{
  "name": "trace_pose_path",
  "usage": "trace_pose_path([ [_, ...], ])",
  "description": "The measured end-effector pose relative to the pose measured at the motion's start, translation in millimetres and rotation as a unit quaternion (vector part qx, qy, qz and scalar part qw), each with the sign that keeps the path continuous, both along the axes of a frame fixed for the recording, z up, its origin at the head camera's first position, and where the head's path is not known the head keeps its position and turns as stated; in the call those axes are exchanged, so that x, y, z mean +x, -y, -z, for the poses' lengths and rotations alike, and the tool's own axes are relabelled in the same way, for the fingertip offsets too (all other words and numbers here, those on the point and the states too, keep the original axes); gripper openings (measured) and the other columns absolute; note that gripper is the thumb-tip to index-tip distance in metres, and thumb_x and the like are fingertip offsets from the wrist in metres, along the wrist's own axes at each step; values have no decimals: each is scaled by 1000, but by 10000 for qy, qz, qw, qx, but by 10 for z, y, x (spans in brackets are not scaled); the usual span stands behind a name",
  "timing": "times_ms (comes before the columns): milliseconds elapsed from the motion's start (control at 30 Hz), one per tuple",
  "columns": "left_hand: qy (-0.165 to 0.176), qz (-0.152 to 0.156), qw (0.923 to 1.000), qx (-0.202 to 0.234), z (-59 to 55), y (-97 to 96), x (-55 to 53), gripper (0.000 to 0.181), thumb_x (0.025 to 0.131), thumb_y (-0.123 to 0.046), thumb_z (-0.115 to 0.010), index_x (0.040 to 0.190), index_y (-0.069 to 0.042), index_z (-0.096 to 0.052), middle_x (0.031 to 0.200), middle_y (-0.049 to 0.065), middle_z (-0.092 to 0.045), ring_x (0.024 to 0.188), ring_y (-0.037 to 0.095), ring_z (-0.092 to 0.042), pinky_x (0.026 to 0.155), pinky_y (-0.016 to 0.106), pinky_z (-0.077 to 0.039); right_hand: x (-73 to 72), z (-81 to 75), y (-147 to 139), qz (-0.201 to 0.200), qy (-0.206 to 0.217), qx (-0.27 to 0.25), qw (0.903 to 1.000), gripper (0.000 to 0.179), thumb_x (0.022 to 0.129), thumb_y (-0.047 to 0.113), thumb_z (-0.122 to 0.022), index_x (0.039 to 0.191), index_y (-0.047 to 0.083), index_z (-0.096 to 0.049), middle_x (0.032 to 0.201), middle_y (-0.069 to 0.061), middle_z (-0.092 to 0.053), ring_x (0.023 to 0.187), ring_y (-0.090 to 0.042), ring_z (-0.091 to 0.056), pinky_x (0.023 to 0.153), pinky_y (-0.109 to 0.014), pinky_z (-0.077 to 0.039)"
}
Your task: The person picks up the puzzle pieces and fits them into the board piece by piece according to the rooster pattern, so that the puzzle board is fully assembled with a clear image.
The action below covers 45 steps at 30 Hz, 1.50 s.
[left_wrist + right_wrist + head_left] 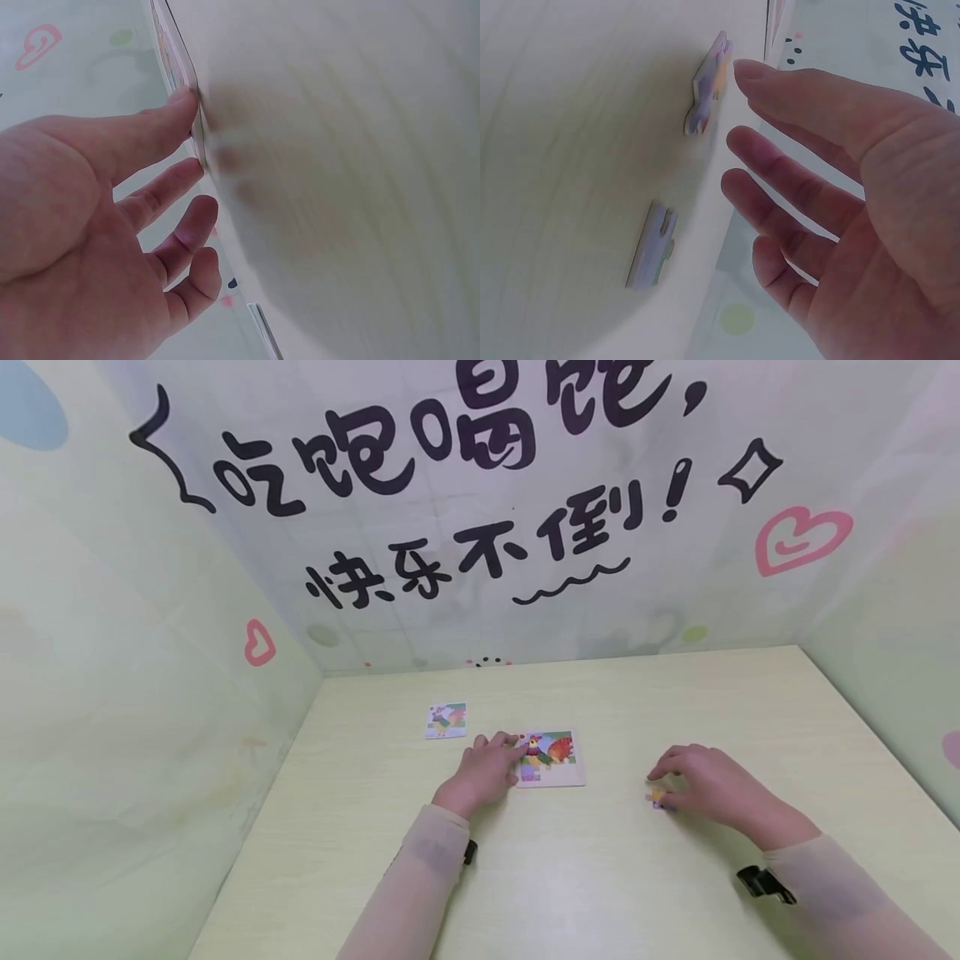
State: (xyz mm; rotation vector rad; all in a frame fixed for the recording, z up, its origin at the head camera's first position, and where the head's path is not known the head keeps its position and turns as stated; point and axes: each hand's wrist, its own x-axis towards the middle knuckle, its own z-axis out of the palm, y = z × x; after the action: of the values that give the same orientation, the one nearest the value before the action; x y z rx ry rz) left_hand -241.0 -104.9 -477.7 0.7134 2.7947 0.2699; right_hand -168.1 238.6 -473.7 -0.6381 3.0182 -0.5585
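Observation:
A shallow jigsaw puzzle board (555, 777) shows a partly filled picture of a rooster, with a pale bare patch at its lower right. My left hand (483, 772) rests at the board's left side, thumb and index finger touching its edge (187, 64), the other fingers loosely bent. Off to the right, my right hand (705, 785) hovers over a loose puzzle piece (656, 795) with yellow and purple on it. In the right wrist view the thumb and fingers are apart, beside that piece (711, 82), holding nothing. A second loose piece (652, 244) lies nearby, hidden under the hand in the head view.
A small square card (446, 721) with a faded rooster picture lies behind and left of the board. The pale wood-grain table (570, 877) meets a printed cloth wall (420, 635) at the back, with more cloth at both sides.

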Motion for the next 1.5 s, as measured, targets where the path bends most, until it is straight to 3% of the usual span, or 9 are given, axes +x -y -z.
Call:
trace_pose_path([
  [267, 72, -35, 10000, 30, 6, 17, -2, 58, 100, -22, -68, 155, -24, -49, 162, 0, -43, 122, 28, -44, 102, 48, -43, 58, 14, -50, 26, 122, 80, 9999, 22, 77, 26, -91, 97, 24, -81, 100, 9, -74, 87, -15, -67, 78, -41, -55],
  [533, 20, -18, 10000, -33, 1, 18, -2, 58, 100, -23, -68, 155, -25, -49, 162, -1, -43, 120, 27, -45, 101, 48, -43, 86, 47, -78, 125, 475, -9, 9988, 24, 77, 20, -90, 98, 26, -81, 98, 14, -72, 86, -8, -64, 79, -37, -55],
  [933, 13, 6, 10000, -14, -29, 4, -8, 57, 101, -22, -67, 155, -24, -49, 162, -2, -42, 124, 29, -44, 104, 50, -42, 89, 43, -108, -370, -6, -116, 9992, 18, 80, 15, -86, 94, 27, -82, 93, 18, -71, 67, 2, -45, 63, -22, -41],
  [1500, 47, -39, 10000, -37, 13, 3, -6, 58, 101, -22, -66, 156, -26, -48, 163, -2, -41, 123, 27, -44, 106, 50, -41, 70, 79, -70, -529, -145, -320, 9980, 18, 81, 14, -86, 93, 27, -81, 93, 16, -68, 69, 2, -48, 63, -21, -42],
])
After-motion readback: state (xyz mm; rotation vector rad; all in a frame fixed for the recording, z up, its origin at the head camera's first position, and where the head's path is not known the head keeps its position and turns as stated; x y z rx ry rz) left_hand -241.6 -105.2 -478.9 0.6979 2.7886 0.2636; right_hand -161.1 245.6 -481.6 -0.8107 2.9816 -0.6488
